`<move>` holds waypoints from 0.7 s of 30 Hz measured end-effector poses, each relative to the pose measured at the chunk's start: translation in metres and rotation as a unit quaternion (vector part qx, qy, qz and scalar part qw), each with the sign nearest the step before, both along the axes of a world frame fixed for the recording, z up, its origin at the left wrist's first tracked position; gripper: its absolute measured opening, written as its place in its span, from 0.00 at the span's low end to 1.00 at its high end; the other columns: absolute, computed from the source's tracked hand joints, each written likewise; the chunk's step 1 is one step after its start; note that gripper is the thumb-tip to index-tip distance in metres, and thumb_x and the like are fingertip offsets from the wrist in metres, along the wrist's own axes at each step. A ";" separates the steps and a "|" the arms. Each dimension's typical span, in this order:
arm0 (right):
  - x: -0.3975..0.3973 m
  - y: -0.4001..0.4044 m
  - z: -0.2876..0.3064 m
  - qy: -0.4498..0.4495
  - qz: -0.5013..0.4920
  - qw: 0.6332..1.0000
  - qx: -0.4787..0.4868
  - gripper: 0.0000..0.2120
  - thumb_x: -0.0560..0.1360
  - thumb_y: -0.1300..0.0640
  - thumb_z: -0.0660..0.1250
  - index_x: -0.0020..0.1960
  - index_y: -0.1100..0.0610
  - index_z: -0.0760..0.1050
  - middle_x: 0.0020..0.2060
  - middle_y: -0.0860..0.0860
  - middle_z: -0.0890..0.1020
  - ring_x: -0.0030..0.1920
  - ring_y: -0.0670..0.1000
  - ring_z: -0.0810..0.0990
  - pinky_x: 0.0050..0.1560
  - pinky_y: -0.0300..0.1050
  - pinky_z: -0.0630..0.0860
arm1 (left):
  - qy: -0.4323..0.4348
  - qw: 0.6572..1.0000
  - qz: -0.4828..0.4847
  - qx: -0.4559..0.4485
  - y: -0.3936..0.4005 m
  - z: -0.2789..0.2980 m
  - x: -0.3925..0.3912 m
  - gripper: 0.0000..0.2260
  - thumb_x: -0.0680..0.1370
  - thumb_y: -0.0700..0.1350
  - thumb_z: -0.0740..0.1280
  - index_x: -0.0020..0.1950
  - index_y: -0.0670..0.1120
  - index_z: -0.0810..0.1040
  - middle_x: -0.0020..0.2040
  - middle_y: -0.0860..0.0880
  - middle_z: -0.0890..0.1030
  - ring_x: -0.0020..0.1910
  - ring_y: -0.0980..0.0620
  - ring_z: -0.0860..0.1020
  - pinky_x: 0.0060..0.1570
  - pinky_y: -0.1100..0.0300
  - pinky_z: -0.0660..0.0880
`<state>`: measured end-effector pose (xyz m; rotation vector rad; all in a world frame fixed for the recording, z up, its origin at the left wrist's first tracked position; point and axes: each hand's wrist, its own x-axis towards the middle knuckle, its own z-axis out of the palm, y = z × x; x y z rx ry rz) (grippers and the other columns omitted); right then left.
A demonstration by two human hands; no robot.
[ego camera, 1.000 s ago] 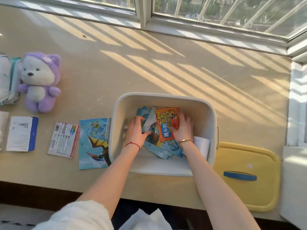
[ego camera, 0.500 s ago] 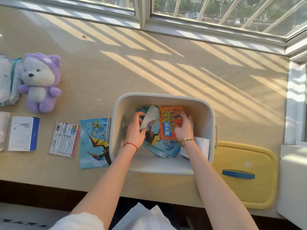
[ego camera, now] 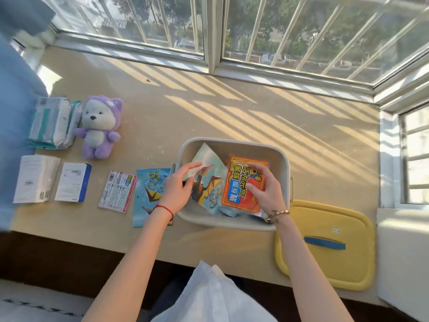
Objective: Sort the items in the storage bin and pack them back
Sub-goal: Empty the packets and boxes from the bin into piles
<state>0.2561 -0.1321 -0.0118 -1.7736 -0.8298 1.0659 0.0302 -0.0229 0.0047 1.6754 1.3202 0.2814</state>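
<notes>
Storage bin: a pale grey bin (ego camera: 284, 163) sits on the desk (ego camera: 232, 117) toward the near edge, open at the top, right of centre.
Left hand: the left hand (ego camera: 178, 190) is over the bin's left rim, its fingers (ego camera: 192, 167) pinching the upper left corner of a blue dinosaur packet (ego camera: 209, 182), which is tilted up out of the bin. A red string circles the wrist.
Right hand: the right hand (ego camera: 264, 189) is inside the bin, fingers spread and bent over an orange packet (ego camera: 241, 198) with Chinese lettering; it grips the packet by its right side. A gold bracelet sits on the wrist.
In the bin: the orange packet lies on top of more blue packets, just right of the tilted dinosaur one; how many lie beneath cannot be told.
Lid: a yellow lid (ego camera: 325, 263) with a blue handle lies flat on the desk just right of the bin, at the near edge.
Sorted row, left of the bin: a second blue dinosaur packet (ego camera: 148, 196) lies flat touching the bin's left wall; then a small red-edged printed packet (ego camera: 117, 191); then a white box with a blue side (ego camera: 73, 185); then a white pack (ego camera: 34, 182).
Farther left: a purple plush bear (ego camera: 99, 126) sits upright beyond the row, with soft tissue packs (ego camera: 51, 122) just beside it on its left.
Far side: barred windows (ego camera: 278, 31) run along the desk.
</notes>
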 end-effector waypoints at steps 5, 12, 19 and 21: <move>-0.013 -0.012 0.048 0.011 0.029 0.998 0.050 0.23 0.73 0.69 0.68 0.64 0.52 0.73 0.59 0.48 0.78 0.57 0.47 0.80 0.52 0.44 0.81 | -0.043 0.998 0.045 0.028 -0.009 0.050 -0.041 0.18 0.80 0.39 0.61 0.64 0.59 0.76 0.55 0.53 0.81 0.44 0.51 0.81 0.40 0.60 0.79; -0.046 -0.014 0.092 0.048 0.072 0.992 0.096 0.24 0.74 0.71 0.67 0.65 0.52 0.72 0.60 0.50 0.79 0.59 0.52 0.80 0.56 0.55 0.80 | -0.080 0.990 0.112 0.043 -0.029 0.103 -0.105 0.20 0.80 0.39 0.62 0.62 0.63 0.76 0.51 0.58 0.82 0.45 0.46 0.81 0.46 0.43 0.79; -0.098 0.003 0.112 0.066 0.118 0.986 0.100 0.23 0.74 0.68 0.68 0.65 0.51 0.73 0.60 0.50 0.79 0.58 0.54 0.80 0.55 0.60 0.79 | -0.122 0.982 0.137 0.039 -0.020 0.129 -0.170 0.19 0.79 0.37 0.63 0.62 0.60 0.77 0.59 0.58 0.79 0.55 0.56 0.80 0.51 0.52 0.81; -0.119 0.012 0.113 0.065 0.123 0.985 0.097 0.22 0.73 0.66 0.68 0.64 0.51 0.73 0.60 0.51 0.79 0.58 0.55 0.80 0.55 0.61 0.79 | -0.133 0.980 0.143 0.037 -0.012 0.132 -0.191 0.19 0.79 0.36 0.63 0.62 0.58 0.78 0.59 0.58 0.78 0.55 0.58 0.80 0.52 0.55 0.80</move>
